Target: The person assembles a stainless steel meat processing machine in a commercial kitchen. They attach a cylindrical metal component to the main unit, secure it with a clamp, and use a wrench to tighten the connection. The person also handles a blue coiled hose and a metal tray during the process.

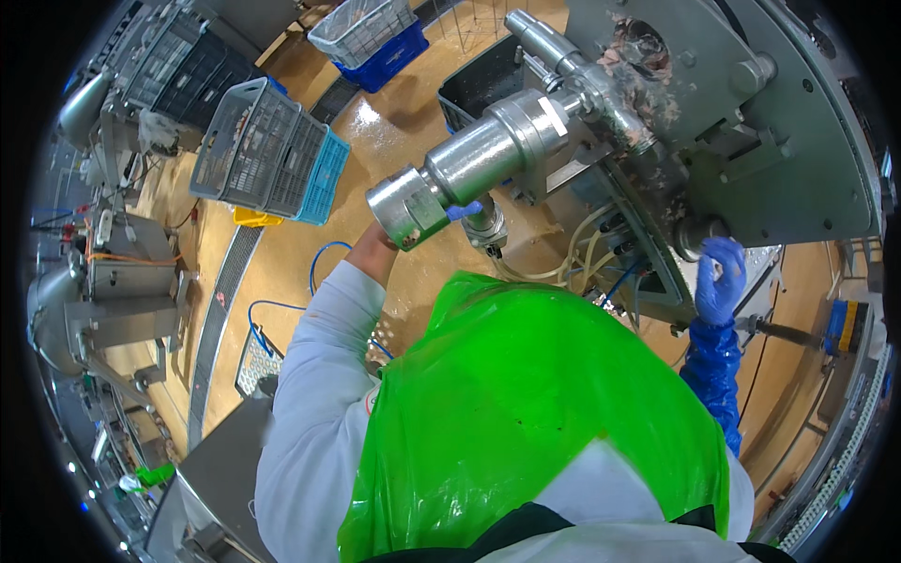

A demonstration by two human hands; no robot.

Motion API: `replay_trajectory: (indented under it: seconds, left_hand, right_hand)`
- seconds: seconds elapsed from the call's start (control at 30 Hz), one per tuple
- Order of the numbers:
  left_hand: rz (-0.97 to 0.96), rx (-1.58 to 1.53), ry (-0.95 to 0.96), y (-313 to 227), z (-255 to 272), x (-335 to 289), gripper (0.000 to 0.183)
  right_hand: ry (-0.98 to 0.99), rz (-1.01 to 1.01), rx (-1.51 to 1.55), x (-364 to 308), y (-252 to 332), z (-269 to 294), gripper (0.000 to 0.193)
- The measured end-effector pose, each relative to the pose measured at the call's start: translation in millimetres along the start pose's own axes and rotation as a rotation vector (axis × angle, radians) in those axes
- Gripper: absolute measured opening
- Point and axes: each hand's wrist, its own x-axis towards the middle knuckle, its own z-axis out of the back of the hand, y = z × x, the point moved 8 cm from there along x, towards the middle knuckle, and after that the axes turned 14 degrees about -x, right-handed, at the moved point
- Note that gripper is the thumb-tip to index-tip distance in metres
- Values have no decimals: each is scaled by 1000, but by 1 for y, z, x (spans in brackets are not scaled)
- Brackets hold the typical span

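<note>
- Left hand [463,212]: mostly hidden behind the steel cylinder [488,150]; blue-gloved fingers show past its lower edge; grip cannot be determined.
- Right hand [721,277]: fingers curled beside a round fitting [696,236]; hold cannot be determined.
- Cylinder: slanted before the steel machine [807,159].
- Beyond: stacked crates [272,155].

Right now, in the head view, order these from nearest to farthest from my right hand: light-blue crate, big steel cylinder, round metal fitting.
From your right hand:
1. Round metal fitting, right beside it.
2. Big steel cylinder, up and left.
3. Light-blue crate, farther left, past the cylinder.
</note>
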Motion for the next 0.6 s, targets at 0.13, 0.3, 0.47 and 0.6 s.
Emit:
replay_trajectory:
  seconds: [0.13, 0.3, 0.47, 0.6]
  left_hand:
    - [422, -540, -88, 33, 37, 8, 59]
    - [589, 120, 54, 49, 75, 54, 39]
    - [288, 1140, 692, 9, 15, 82, 33]
    - [109, 1328, 989, -4, 0, 77, 32]
  right_hand:
    - [153, 69, 195, 23, 62, -44, 12]
    - [492, 162, 209, 30, 138, -114, 13]
    - [632, 9, 247, 31, 183, -170, 21]
    - [685, -80, 193, 14, 191, -211, 45]
